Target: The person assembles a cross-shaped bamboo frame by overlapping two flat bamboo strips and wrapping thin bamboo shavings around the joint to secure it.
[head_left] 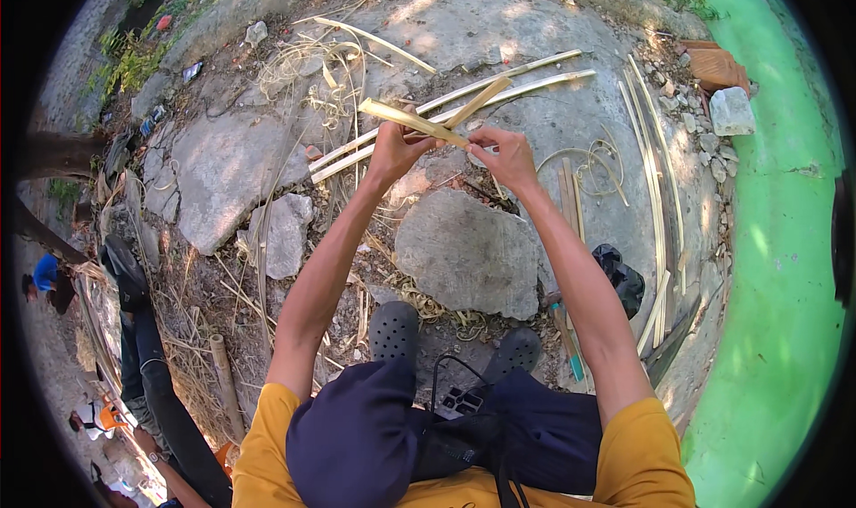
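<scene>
My left hand (398, 153) is closed around a pale split bamboo strip (392, 114), which slants down to the right across the front of me. At the strip's lower right end, my right hand (506, 158) pinches it between thumb and fingers. A shorter, browner bamboo piece (481, 100) crosses the strip near my left hand; whether my fingers also hold it, I cannot tell. Beyond my hands two long bamboo strips (535, 86) lie side by side on the concrete. A broken concrete slab (468, 251) is below my hands, between them and my feet.
Curled bamboo shavings (308, 69) lie at the far left. Long strips (658, 196) rest on the right, near a black plastic bag (620, 281) and a tool with a turquoise handle (568, 343). A green-painted surface (767, 267) runs along the right. Another person's leg (165, 392) is at left.
</scene>
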`<state>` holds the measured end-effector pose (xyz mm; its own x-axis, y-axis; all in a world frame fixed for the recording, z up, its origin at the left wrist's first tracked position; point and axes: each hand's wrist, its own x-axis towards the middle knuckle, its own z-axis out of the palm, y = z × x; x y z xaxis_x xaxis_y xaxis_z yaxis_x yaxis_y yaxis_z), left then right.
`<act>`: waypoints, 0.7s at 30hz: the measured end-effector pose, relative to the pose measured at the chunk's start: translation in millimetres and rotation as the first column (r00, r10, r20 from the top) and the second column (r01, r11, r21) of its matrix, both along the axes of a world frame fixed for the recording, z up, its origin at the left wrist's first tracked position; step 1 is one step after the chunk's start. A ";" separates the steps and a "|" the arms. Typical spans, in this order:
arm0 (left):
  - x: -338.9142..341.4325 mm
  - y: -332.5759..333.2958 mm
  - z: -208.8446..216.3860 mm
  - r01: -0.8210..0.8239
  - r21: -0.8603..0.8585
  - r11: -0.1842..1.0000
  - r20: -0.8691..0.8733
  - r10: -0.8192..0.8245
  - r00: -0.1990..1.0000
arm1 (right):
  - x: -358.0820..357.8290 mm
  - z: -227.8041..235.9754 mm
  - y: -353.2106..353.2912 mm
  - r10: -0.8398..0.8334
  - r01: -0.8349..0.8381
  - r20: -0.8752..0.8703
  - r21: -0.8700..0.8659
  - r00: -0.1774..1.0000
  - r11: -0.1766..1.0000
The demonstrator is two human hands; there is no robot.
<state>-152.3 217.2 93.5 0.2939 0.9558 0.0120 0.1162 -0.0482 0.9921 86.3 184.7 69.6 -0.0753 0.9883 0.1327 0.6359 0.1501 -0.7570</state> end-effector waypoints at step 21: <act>13.2 -10.0 3.5 -0.055 0.093 0.994 -0.071 0.061 0.996 | 9.9 2.8 2.9 -0.032 0.040 0.090 -0.085 0.995 0.996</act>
